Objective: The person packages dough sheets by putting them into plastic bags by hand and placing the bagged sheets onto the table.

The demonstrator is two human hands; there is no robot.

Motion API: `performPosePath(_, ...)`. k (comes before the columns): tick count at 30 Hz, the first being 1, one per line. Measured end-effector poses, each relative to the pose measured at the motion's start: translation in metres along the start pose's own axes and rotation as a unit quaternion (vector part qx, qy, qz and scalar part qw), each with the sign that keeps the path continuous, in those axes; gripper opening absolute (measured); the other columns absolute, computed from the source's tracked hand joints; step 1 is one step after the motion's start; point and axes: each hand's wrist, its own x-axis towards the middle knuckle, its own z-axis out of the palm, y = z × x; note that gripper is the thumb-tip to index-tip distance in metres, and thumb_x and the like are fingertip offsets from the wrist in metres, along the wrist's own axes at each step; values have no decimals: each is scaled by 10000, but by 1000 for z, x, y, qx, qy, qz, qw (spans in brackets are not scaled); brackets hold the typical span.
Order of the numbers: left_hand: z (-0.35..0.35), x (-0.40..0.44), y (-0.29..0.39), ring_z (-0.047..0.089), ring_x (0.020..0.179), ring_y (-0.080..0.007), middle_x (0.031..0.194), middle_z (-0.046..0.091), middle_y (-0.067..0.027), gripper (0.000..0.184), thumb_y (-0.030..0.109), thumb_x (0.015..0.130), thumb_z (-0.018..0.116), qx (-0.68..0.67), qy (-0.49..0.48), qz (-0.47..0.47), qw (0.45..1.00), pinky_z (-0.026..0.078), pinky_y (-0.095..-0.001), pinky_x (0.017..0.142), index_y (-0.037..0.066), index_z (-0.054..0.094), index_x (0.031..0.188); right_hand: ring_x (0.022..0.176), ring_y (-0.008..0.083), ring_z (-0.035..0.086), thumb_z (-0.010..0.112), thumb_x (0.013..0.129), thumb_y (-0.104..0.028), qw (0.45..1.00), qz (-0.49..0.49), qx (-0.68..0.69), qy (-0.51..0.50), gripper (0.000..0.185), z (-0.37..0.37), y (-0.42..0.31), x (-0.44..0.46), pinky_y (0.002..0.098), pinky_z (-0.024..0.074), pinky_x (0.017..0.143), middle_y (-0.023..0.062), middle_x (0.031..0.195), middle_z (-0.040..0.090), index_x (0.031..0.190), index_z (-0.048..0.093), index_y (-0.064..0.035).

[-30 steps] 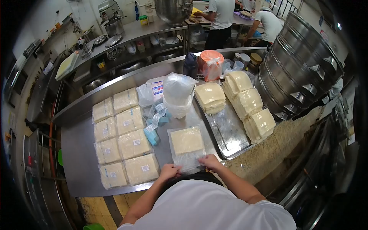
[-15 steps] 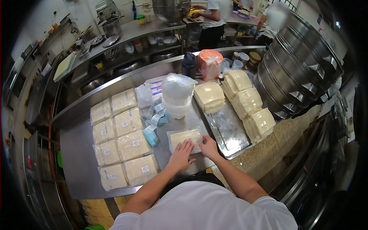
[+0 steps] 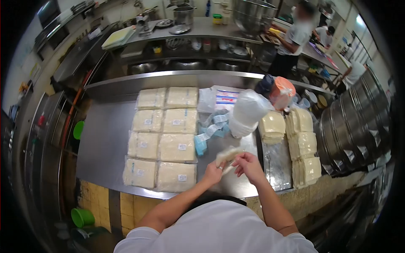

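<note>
"Pale packet (image 3: 227,156), whereabouts?"

"Just on the near side of the plastic-bagged stack (image 3: 249,110), tilted up between both hands."

"And gripped how?"

"Firmly by the left hand (image 3: 214,172) at one end; right hand (image 3: 249,166) at the other, fingers curled. Cannot tell whether pinching or merely touching."

"Step in hand?"

"Wrapping, judging by the rowed packets (image 3: 179,148) left of the bagged stack; probably tucking loose wrap. Needed next, seemingly: a snug, flat fold, with a steady left grip."

"Hard to make out?"

"Packet edges, motion-blurred; underside, hidden; any contact with the table (image 3: 236,184), unclear; bagged stack's contents, clouded by plastic."
</note>
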Motion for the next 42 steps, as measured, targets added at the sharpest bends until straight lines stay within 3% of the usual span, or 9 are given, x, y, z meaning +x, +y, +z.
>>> performPosePath(5, -59, -28, 7, 655, 1190, -292, 1336, 650, -148, 614, 515, 1039, 504, -565, -143, -181, 793, 517, -458, 1033, 25, 526, 1408, 970, 246, 663, 767, 880, -275, 897, -234, -362, 98, 450, 25, -29, 45, 393, 535, 869, 197, 1091, 705, 1166, 651, 53)
performPosePath(12, -134, -45, -38, 617, 1251, -290, 1403, 605, -158, 639, 482, 1031, 536, -628, -288, -184, 699, 482, -452, 1081, 13, 482, 1462, 829, 154, 654, 816, 872, -365, 873, 154, -386, -255, 455, 94, -48, 86, 308, 520, 736, 81, 928, 721, 1083, 728, 29)
performPosePath(14, -156, -51, -57, 581, 1302, -306, 1451, 563, -169, 610, 397, 1032, 577, -658, -276, -182, 677, 461, -451, 1107, 5, 454, 1483, 810, 137, 647, 805, 883, -318, 896, 105, -361, -236, 379, 112, -43, 93, 290, 513, 726, 58, 903, 714, 1057, 737, 11)
performPosePath(17, -180, -69, -59, 589, 1290, -292, 1429, 576, -153, 566, 260, 1004, 648, -574, -214, -109, 783, 470, -447, 1100, 9, 459, 1475, 825, 132, 648, 786, 900, -257, 942, 59, -257, -208, 319, 137, -33, 105, 284, 516, 740, 44, 936, 708, 1090, 724, -8)
performPosePath(23, -243, -65, -42, 591, 1277, -297, 1408, 586, -139, 516, 134, 989, 647, -630, -65, -43, 773, 473, -475, 1098, 2, 470, 1456, 1063, 266, 665, 726, 936, -157, 966, 67, 125, -215, 579, 173, -24, 121, 400, 570, 855, 123, 1325, 624, 1442, 477, -27)
performPosePath(26, -256, -46, -32, 582, 1285, -309, 1405, 582, -154, 491, 68, 988, 612, -644, 21, 65, 762, 481, -482, 1091, -6, 468, 1452, 1070, 264, 665, 725, 936, -155, 954, 135, 118, -239, 548, 219, -12, 112, 391, 578, 843, 127, 1325, 625, 1421, 505, -25)
performPosePath(29, -301, -34, -25, 595, 1257, -308, 1364, 602, -160, 467, 32, 981, 597, -743, 70, 21, 665, 503, -477, 1063, -11, 489, 1433, 929, 199, 695, 728, 935, -126, 986, 82, 40, -140, 462, 255, 5, 152, 324, 560, 724, 103, 1138, 702, 1343, 559, 9)
performPosePath(37, -416, 56, -80, 693, 976, -227, 1120, 713, -126, 302, 56, 953, 667, -455, 327, 0, 828, 568, -378, 853, -6, 622, 1245, 723, 158, 648, 788, 869, -98, 990, -58, -116, -52, 409, 337, -29, 274, 307, 517, 597, 110, 910, 700, 1195, 585, 44)
performPosePath(42, -449, 78, -83, 702, 816, -169, 953, 755, -114, 268, 65, 875, 768, -81, 379, -94, 917, 545, -314, 721, -36, 693, 1112, 846, 326, 684, 787, 808, -74, 949, -106, -299, 1, 543, 356, 19, 334, 414, 553, 740, 193, 989, 701, 1276, 555, 72)
